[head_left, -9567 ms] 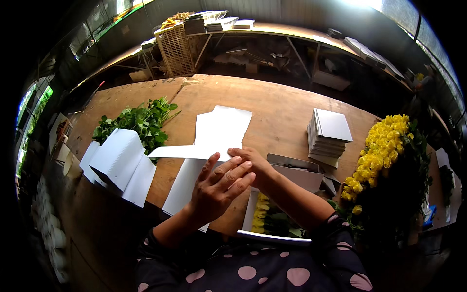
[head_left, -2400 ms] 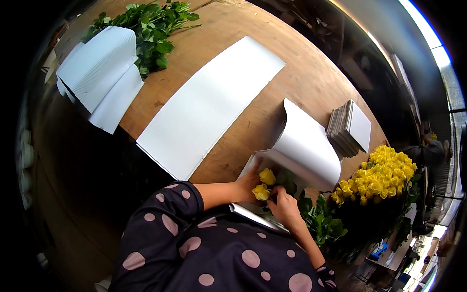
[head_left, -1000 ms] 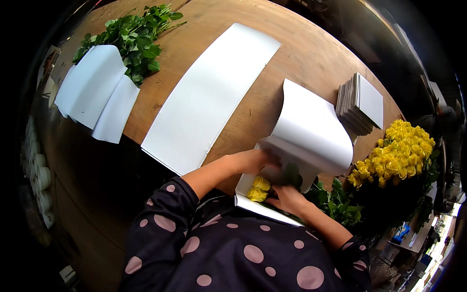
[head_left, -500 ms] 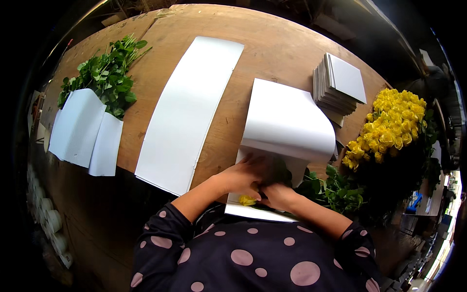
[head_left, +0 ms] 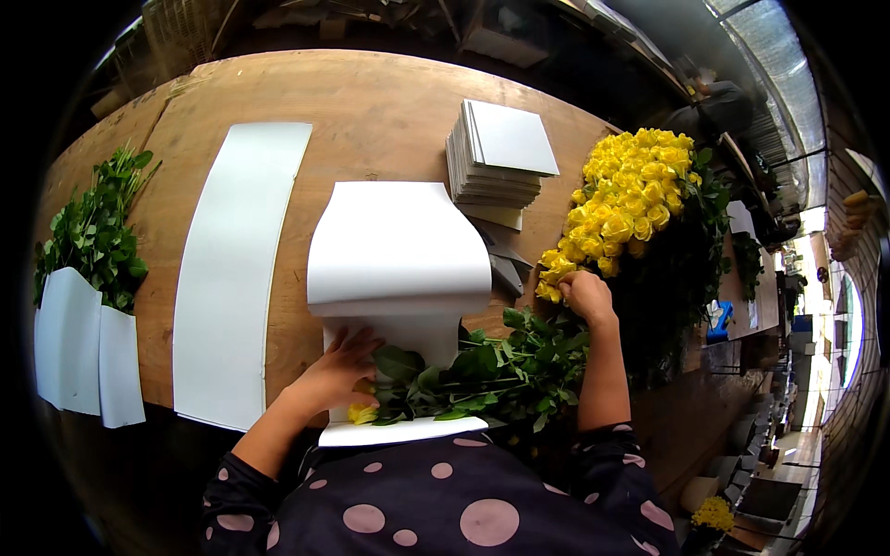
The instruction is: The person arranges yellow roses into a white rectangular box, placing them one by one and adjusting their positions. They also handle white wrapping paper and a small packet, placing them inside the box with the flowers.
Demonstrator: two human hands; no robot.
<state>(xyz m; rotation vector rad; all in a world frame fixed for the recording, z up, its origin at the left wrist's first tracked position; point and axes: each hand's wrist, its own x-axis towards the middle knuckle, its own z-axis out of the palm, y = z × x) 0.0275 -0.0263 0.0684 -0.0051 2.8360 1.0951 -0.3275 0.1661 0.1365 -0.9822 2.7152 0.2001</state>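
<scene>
My left hand lies flat on a curled white paper sheet at the table's near edge, fingers spread beside yellow rose heads lying there. Their green stems and leaves stretch to the right across the sheet. My right hand reaches out to the big mass of yellow roses at the right, its fingers closed around a bloom at the bunch's near edge.
A long white paper strip lies on the wooden table to the left. A stack of white sheets sits behind. Green foliage and folded white papers are at the far left.
My right hand has left the roses on the sheet and gone right to the big yellow bunch. My left hand stays on the sheet. The view has swung right.
</scene>
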